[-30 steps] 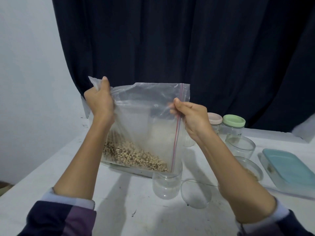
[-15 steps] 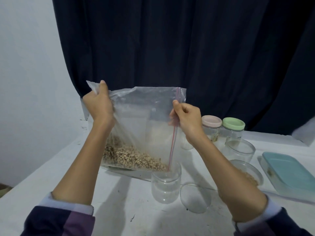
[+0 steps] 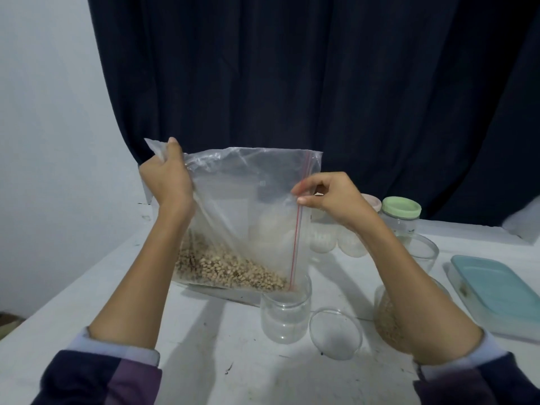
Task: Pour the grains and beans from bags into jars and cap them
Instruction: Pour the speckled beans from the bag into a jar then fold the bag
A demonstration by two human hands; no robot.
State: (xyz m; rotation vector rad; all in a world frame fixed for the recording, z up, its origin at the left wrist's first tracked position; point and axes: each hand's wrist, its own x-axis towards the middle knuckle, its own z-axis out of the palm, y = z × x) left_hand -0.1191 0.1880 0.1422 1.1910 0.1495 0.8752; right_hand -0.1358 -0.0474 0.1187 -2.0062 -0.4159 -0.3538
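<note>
Clear zip bag point(image 3: 248, 206) held sideways, red zip line running down its right edge — pale beans point(image 3: 228, 268) heaped along the low side. Gripped by the left hand point(image 3: 166, 176) at a top corner, pinched by the right hand point(image 3: 330, 197) at the zip, above an empty jar point(image 3: 285, 312).

The bag point(image 3: 248, 206) is thin, glossy, crinkled clear plastic; the jar point(image 3: 285, 314) smooth and transparent; the table point(image 3: 204, 361) matt, scuffed white.

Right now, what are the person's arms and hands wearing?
The left hand and right hand are bare: no gloves or rings visible. Both forearms are uncovered, with dark navy sleeves pushed up, a purple panel on the left one, and pale light cuffs.
</note>
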